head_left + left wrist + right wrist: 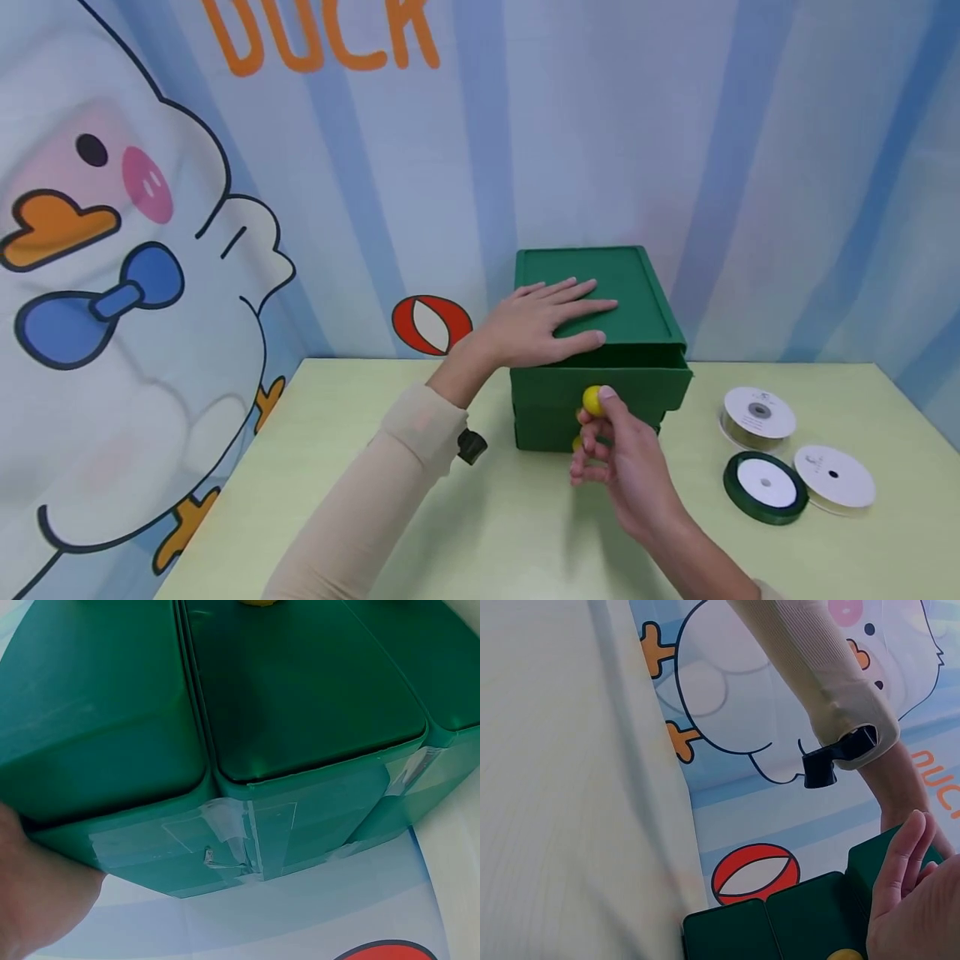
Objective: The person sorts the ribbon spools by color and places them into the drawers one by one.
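A green drawer box point(592, 300) stands against the back wall, its top drawer point(547, 387) pulled partly out. My left hand point(543, 321) rests with its fingers spread on the box's lid. Below it, my right hand point(626, 458) pinches the yellow knob point(592, 401) of the top drawer between thumb and fingers. A lower yellow knob point(577, 443) shows partly behind the right fingers. In the left wrist view, clear tape point(225, 817) covers seams along the box's side. The right wrist view has the right hand point(919, 900) beside the green fronts; its fingertips' hold is hidden there.
To the box's right lie three ribbon spools: one gold-edged point(759, 417), one dark green point(765, 487) and one white point(834, 477). They sit on a pale yellow table point(480, 533). Behind hangs a striped blue backdrop point(600, 125) with a duck picture.
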`<state>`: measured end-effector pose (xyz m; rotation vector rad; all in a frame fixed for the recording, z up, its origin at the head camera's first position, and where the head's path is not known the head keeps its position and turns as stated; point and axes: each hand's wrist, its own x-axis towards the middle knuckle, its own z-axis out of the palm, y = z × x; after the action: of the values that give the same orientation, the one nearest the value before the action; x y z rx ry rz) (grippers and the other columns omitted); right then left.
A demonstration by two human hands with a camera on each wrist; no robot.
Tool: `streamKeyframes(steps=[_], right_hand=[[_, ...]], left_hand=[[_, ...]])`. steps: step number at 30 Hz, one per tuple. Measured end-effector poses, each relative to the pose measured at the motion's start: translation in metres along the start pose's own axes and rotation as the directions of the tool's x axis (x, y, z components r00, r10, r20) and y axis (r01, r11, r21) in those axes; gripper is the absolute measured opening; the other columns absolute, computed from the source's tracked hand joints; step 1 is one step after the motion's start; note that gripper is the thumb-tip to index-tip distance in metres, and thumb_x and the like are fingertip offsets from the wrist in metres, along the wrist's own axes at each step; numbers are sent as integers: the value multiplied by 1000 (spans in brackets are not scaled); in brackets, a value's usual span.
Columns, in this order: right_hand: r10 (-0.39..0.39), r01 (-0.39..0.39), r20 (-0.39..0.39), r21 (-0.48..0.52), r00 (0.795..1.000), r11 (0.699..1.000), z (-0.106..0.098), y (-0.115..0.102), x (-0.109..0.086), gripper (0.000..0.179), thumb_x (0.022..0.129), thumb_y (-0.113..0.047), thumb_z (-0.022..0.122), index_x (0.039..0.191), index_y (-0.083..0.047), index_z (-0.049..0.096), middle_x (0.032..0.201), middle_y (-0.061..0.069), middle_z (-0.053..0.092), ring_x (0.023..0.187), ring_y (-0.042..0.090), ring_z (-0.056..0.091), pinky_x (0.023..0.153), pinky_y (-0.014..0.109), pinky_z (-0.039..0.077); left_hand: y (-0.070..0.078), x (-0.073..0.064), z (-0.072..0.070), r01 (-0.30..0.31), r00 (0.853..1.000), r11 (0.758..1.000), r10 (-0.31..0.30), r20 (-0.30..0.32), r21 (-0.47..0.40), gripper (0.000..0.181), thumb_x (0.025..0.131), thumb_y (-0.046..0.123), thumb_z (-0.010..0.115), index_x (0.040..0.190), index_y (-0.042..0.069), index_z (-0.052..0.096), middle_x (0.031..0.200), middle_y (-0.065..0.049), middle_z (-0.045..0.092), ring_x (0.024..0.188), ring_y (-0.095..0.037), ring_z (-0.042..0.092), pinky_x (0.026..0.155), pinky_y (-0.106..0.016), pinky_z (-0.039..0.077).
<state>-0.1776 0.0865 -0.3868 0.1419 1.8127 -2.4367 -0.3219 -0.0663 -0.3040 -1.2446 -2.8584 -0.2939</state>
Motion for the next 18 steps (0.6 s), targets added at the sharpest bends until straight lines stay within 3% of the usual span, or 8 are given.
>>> streamKeyframes(steps=[18], right_hand=[[5,-5,-5,-5,1000,1000,-1,4,-4,56,111,-58,46,110,-3,56,74,1,49,58,19,61,59,34,60]], left_hand=[[1,1,0,19,1000,1000,-19,2,5,62,108,62,43,166,42,35,177,11,19,165,-13,11,132,-48,12]])
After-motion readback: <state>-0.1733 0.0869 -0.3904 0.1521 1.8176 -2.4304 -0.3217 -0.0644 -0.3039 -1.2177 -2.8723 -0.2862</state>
